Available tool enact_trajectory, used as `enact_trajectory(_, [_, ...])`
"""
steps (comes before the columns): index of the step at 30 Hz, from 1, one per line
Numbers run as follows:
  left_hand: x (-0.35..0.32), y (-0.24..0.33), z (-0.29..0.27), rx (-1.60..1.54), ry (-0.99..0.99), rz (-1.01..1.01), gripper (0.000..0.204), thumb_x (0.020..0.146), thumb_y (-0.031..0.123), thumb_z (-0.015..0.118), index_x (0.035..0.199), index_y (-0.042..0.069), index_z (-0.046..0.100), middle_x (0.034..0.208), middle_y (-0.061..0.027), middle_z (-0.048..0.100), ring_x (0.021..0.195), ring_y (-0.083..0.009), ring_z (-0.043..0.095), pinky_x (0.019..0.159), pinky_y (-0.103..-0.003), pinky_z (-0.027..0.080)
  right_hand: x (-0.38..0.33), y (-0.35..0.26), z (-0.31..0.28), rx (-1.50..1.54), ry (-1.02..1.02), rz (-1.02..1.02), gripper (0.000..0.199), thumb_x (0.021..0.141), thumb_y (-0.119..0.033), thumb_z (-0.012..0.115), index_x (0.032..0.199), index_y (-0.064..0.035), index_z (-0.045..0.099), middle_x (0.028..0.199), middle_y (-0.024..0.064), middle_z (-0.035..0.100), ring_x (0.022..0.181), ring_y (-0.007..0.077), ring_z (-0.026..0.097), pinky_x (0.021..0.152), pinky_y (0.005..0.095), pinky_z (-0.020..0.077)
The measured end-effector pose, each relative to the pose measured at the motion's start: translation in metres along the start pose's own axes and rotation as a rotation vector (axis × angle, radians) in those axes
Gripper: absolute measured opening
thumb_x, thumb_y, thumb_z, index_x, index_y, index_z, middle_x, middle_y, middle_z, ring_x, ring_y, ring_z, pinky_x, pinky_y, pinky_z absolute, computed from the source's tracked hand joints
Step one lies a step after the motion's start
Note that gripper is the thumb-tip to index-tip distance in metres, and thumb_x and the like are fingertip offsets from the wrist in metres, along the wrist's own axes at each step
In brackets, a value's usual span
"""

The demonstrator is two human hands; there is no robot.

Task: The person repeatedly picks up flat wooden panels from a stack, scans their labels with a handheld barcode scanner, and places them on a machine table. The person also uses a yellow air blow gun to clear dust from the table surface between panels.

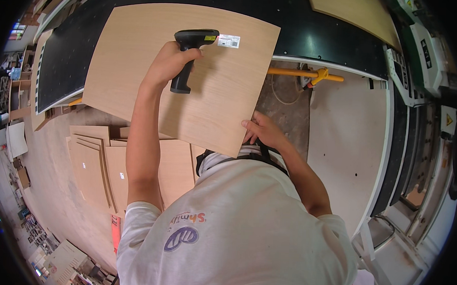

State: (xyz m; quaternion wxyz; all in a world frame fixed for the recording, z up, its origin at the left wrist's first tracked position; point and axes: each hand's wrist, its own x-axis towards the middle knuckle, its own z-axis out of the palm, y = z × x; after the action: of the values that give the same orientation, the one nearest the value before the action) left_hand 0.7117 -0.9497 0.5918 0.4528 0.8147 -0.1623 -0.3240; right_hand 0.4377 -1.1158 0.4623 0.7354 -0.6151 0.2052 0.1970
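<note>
A black handheld barcode scanner (182, 80) is in my left hand (172, 61), its handle wrapped by my fingers above a light wood panel (135, 57). The scanner's head points right, toward a small white printed label (229, 41) near the panel's far right corner. My right hand (262, 129) grips the panel's right edge close to my waist, thumb on top and the other fingers partly hidden at the edge. The panel lies partly on a black work surface (244, 26), with its near end sticking out toward me.
Several wood panels (92, 172), some with white labels, lean or lie stacked at the lower left. A yellow bar (298, 72) runs beneath the work surface's edge at right. White and green machinery (421, 59) stands on the far right. Another panel (356, 13) lies at the back right.
</note>
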Motion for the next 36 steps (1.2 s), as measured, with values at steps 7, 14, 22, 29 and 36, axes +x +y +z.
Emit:
enact_trajectory(7, [-0.005,0.003,0.001,-0.045,0.0,0.036,0.038,0.08,0.032,0.073,0.091,-0.004,0.066,0.069,-0.0067,0.061,0.063,-0.0146,0.061,0.06,-0.03,0.049,0.002,-0.006,0.002,-0.004,-0.01,0.013,0.033,0.101,-0.021,0.057,0.123,0.004,0.053,0.101,0.0162,0.07,0.076,0.0221,0.074,0.057,0.031,0.055])
enact_trajectory(14, [-0.039,-0.041,-0.005,-0.013,0.051,0.019,0.027,0.08,0.024,0.069,0.079,-0.003,0.068,0.067,-0.0044,0.063,0.064,-0.011,0.06,0.06,-0.03,0.049,0.014,-0.012,0.012,0.005,-0.037,0.005,0.032,0.104,-0.019,0.054,0.127,0.0029,0.051,0.096,0.0158,0.071,0.073,0.0203,0.073,0.053,0.0277,0.0547])
enact_trajectory(22, [-0.198,-0.146,0.023,-0.516,0.09,-0.317,0.041,0.082,0.024,0.079,0.114,-0.001,0.068,0.087,-0.0071,0.072,0.079,-0.0123,0.066,0.071,-0.027,0.053,0.076,-0.025,0.033,-0.31,-0.246,-0.23,0.02,0.102,-0.023,0.058,0.104,-0.0048,0.065,0.095,0.0113,0.073,0.071,0.0204,0.072,0.06,0.0313,0.055])
enact_trajectory(29, [-0.146,-0.201,0.09,-0.997,0.755,-0.203,0.048,0.087,0.025,0.069,0.125,0.0,0.053,0.082,-0.0112,0.066,0.076,-0.0222,0.066,0.07,-0.034,0.055,0.228,-0.246,-0.281,-1.247,0.737,-0.691,0.043,0.099,-0.034,0.052,0.121,0.0029,0.06,0.125,0.0241,0.062,0.117,0.0433,0.058,0.101,0.0525,0.0455])
enact_trajectory(36, [-0.143,-0.123,0.066,-1.014,1.016,0.112,0.052,0.085,0.033,0.069,0.123,0.001,0.054,0.085,-0.0103,0.063,0.077,-0.0199,0.061,0.074,-0.034,0.051,0.287,-0.249,-0.288,-1.502,0.63,-0.537,0.072,0.098,-0.038,0.057,0.152,0.0027,0.034,0.164,0.0205,0.026,0.151,0.0421,0.023,0.121,0.0591,0.0176])
